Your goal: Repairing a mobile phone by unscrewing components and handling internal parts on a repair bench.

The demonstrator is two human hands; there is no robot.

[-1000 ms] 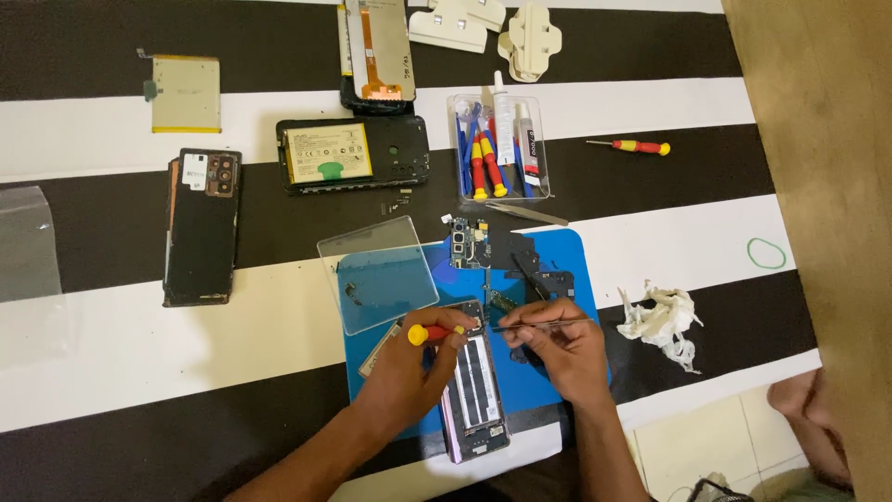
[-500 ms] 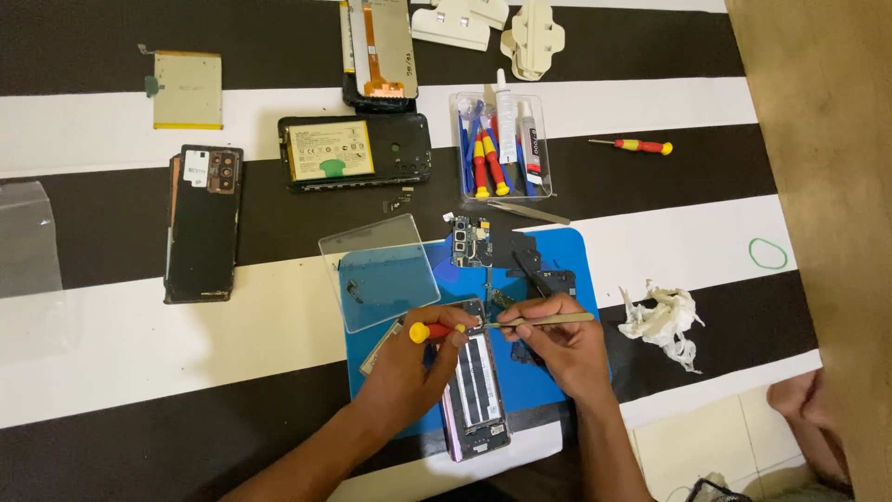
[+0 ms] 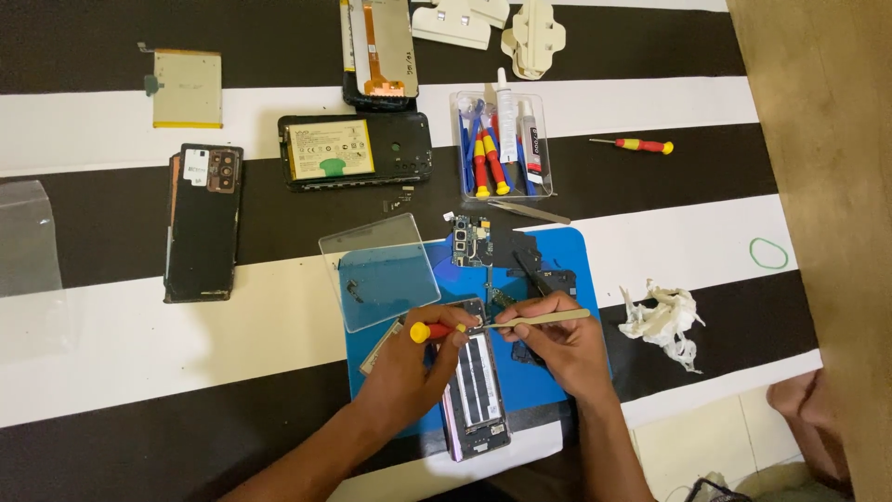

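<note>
From the head camera, you are working low on the blue mat point(image 3: 557, 251), over the opened phone frame point(image 3: 476, 386) lying lengthwise toward you. Your left hand point(image 3: 413, 367) is wrapping its fingers closed around a small screwdriver with a red and yellow handle point(image 3: 437, 329), its tip pointing at the frame's upper edge. Your right hand point(image 3: 562, 349) is pinching pale tweezers point(image 3: 539, 319) between thumb and fingers, the points meeting the screwdriver tip at the same spot.

Compared with a second ago, both hands are sitting almost where they were; the tweezers are lying flatter and reaching further left, so the two tools are converging on one point at the top of the frame. That suggests you are settling into fine work there.

A clear plastic tray point(image 3: 381, 270) is lying just left of the mat, and a crumpled tissue point(image 3: 662, 318) is lying to the right.
</note>
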